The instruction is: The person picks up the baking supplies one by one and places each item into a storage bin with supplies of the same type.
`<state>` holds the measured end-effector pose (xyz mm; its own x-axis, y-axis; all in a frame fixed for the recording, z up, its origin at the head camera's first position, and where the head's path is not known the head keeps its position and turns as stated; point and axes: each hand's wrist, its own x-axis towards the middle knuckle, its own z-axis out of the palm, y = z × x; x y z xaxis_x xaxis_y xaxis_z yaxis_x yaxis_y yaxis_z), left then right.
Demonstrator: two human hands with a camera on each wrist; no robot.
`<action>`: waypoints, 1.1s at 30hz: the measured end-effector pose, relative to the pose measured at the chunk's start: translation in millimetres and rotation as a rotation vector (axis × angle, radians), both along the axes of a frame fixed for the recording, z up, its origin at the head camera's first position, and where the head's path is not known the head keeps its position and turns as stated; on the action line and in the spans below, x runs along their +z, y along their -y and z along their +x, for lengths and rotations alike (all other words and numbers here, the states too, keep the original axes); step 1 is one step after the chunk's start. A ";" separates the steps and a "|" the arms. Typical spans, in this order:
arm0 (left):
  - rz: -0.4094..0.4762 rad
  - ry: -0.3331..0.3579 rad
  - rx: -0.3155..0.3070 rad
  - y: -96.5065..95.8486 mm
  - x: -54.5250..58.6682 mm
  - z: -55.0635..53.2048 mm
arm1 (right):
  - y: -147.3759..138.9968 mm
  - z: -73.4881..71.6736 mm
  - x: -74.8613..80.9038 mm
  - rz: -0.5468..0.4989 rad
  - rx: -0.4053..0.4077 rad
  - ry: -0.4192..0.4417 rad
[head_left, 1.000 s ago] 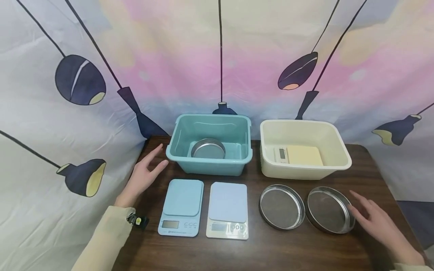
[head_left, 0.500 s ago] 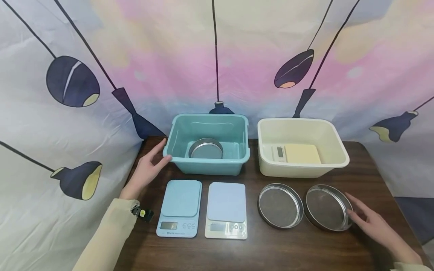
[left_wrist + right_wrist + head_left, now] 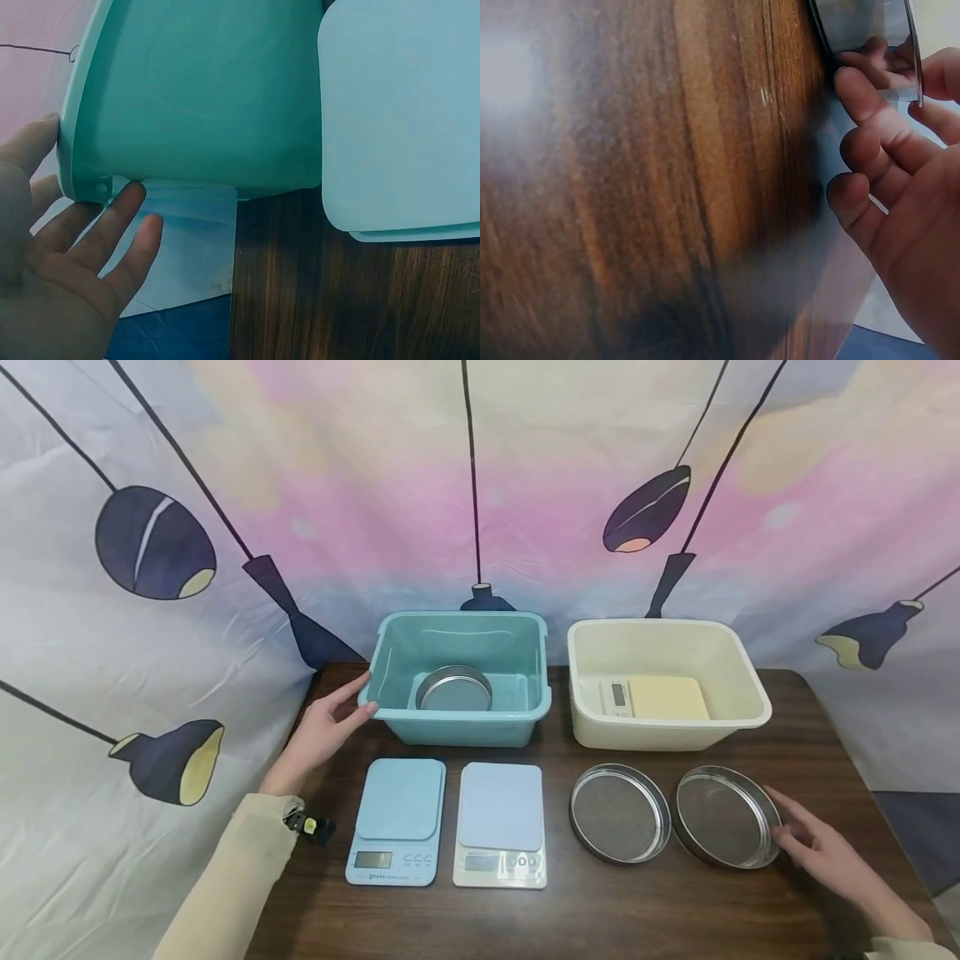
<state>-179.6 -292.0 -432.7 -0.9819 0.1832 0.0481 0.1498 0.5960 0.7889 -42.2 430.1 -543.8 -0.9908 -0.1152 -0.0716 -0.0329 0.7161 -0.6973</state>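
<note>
My left hand (image 3: 318, 735) touches the left front corner of the teal plastic bin (image 3: 468, 727), its thumb at the front rim and its fingers spread along the side. A round metal sieve (image 3: 453, 689) lies inside that bin. At the right, my right hand (image 3: 828, 856) touches the outer wall of a second sieve (image 3: 727, 818) with fingertips and thumb; that wall shows close up in the right wrist view, its bottom edge at the tabletop. Another sieve (image 3: 620, 814) lies just left of it. Neither hand wraps round what it touches.
A blue kitchen scale (image 3: 399, 802) and a white one (image 3: 501, 810) lie in front of the teal bin. The cream bin (image 3: 652, 739) holds a yellow-topped scale (image 3: 667, 698). Everything stands on a dark wooden table (image 3: 570, 914), with a patterned curtain (image 3: 375, 485) behind.
My left hand has moved right onto the teal bin's corner. The right hand has come to the right-hand sieve's wall. The bins, scales and sieves stay in place; the head view shifts slightly.
</note>
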 end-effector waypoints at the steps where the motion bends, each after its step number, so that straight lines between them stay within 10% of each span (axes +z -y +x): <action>1: 0.001 0.009 -0.006 1.0 0.5 -0.5 | -0.6 0.2 -0.9 -0.017 0.003 -0.010; 18: 0.034 0.057 -0.084 9.2 8.4 -5.6 | -1.2 2.1 17.0 0.016 -0.026 -0.028; 33: 0.053 0.065 -0.075 7.0 7.7 -4.8 | 13.2 -7.4 46.3 -0.088 0.126 -0.122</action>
